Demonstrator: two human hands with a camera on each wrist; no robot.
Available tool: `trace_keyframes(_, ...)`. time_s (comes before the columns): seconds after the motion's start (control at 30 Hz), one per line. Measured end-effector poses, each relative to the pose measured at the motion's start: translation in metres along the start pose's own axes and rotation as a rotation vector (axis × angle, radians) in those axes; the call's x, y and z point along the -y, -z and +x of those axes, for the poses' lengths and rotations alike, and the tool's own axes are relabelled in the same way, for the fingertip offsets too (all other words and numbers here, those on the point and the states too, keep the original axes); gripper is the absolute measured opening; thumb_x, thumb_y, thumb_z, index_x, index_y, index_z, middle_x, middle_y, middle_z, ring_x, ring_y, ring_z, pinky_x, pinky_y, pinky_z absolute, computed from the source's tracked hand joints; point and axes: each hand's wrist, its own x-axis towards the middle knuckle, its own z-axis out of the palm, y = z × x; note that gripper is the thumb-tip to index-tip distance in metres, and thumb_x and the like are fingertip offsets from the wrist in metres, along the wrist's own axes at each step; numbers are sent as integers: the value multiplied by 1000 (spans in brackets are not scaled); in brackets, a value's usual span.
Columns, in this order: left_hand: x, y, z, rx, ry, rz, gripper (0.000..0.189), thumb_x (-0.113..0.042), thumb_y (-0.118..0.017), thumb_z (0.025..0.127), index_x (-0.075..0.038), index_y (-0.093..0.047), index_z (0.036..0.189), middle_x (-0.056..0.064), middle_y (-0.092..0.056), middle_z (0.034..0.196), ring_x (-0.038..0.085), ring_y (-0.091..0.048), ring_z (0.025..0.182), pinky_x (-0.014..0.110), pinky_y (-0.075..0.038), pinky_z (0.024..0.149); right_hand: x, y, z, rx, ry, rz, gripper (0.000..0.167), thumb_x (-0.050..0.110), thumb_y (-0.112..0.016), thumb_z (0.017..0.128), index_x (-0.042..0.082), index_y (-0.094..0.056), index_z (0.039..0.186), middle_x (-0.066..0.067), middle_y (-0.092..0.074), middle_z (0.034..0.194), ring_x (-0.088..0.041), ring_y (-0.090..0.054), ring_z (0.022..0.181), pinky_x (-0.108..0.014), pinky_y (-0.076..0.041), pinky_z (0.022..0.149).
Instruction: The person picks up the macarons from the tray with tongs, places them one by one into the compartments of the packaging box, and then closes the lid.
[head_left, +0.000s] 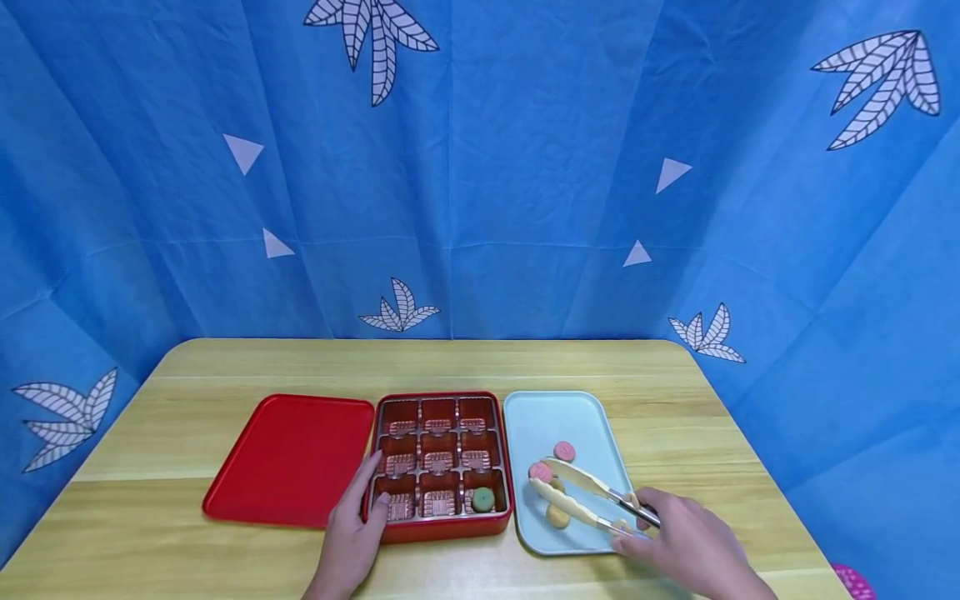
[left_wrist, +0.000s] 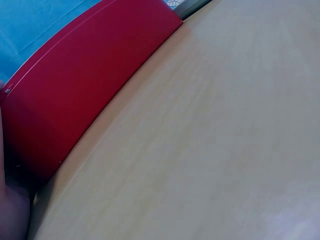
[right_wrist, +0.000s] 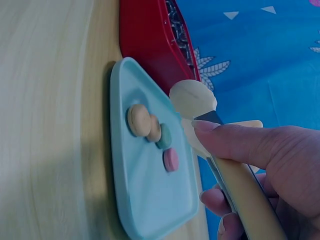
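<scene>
My right hand (head_left: 678,537) holds tongs with cream tips (head_left: 573,502) over the pale blue tray (head_left: 551,417). Between the tips sits a pink macaron (head_left: 539,472), which the tongs hide in the right wrist view. Another pink macaron (right_wrist: 171,159) lies on the tray with a green macaron (right_wrist: 164,136) and two tan macarons, the larger tan macaron (right_wrist: 139,120) nearest the tray's edge. My left hand (head_left: 352,529) rests on the left rim of the red box (head_left: 450,528), its fingers fairly straight. One green macaron (head_left: 483,499) occupies the box's near right compartment.
The box holds a clear divided insert (head_left: 438,461) with several compartments. A flat red lid (head_left: 292,458) lies left of it on the wooden table (head_left: 150,500). Box and tray stand close side by side. A blue curtain (head_left: 517,167) hangs behind the table.
</scene>
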Motion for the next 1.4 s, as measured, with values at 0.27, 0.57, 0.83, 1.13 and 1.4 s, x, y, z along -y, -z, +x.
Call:
trace_keyframes(0.27, -1, 0, -2, 23, 17, -28, 58, -8, -53, 92, -22, -36, 145, 8, -36, 150, 31, -32, 137, 53, -31, 108, 12, 0, 3, -15, 36, -25, 37, 46, -81, 62, 24, -54, 75, 5, -46, 61, -13, -40, 56, -28, -29, 48)
trace_keyframes(0.57, -3, 0, -1, 28, 21, -29, 58, -9, -53, 92, -22, -36, 146, 6, -36, 150, 29, -33, 137, 54, -32, 108, 17, 1, 7, -22, 60, -12, 37, 46, -81, 62, 26, -52, 72, 6, -46, 60, -13, -40, 56, -28, -29, 48)
trace_keyframes(0.83, -2, 0, -1, 18, -3, -24, 58, -7, -54, 92, -20, -37, 145, 7, -37, 149, 30, -33, 137, 52, -32, 108, 21, 2, 9, -32, 71, -4, 37, 45, -81, 63, 24, -53, 72, 6, -46, 60, -13, -40, 56, -28, -29, 47)
trace_keyframes(1.13, -2, 1, -1, 24, 26, -20, 58, -8, -54, 92, -23, -36, 146, 8, -36, 150, 31, -33, 137, 54, -32, 108, 23, 3, 11, -37, 86, 8, 37, 45, -82, 62, 24, -53, 73, 7, -46, 61, -12, -40, 56, -28, -29, 47)
trace_keyframes(1.4, -2, 2, 0, 29, 17, -18, 58, -9, -54, 92, -21, -35, 146, 9, -35, 150, 32, -31, 138, 55, -31, 108, 30, 6, 13, -34, 83, 7, 36, 45, -81, 63, 25, -54, 74, 7, -47, 62, -12, -41, 57, -28, -30, 47)
